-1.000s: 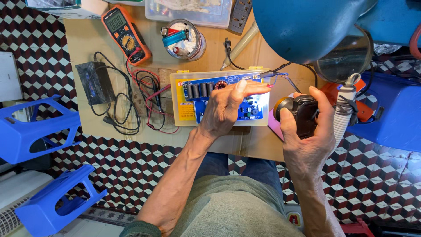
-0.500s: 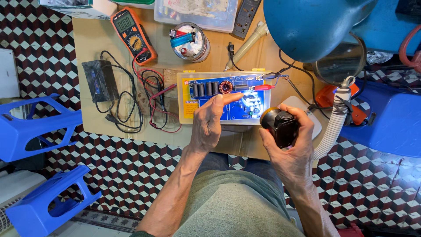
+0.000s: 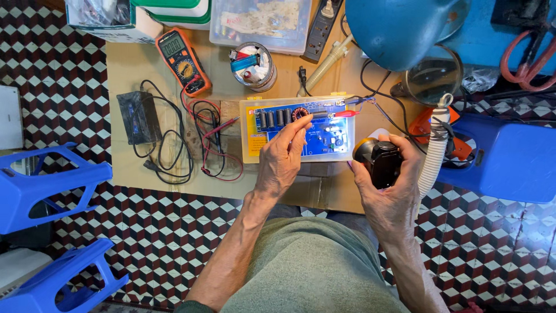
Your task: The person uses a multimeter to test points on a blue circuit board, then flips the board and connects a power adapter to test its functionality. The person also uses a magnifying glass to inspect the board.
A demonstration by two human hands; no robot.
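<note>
A blue circuit board (image 3: 315, 134) with dark capacitors and a copper coil lies in a clear plastic box with a yellow edge (image 3: 250, 134) on the brown work surface. My left hand (image 3: 282, 159) rests on the board, fingertips touching it near the coil. To the right, my right hand (image 3: 389, 185) is wrapped around a black, rounded device with an orange part (image 3: 379, 159), held just beside the box. A red-tipped clip with thin wires (image 3: 347, 113) sits on the box's upper right corner.
An orange multimeter (image 3: 182, 61) with red and black leads, a black power adapter (image 3: 138, 117), a tin of small tools (image 3: 255, 66), a power strip (image 3: 323, 26) and clear containers lie behind. A blue lamp (image 3: 399, 23), magnifier (image 3: 433, 74), blue stools (image 3: 52, 185) surround.
My right hand has lifted the black device off the surface and drawn it nearer to me. My left hand slid slightly left on the board. The view shifted.
</note>
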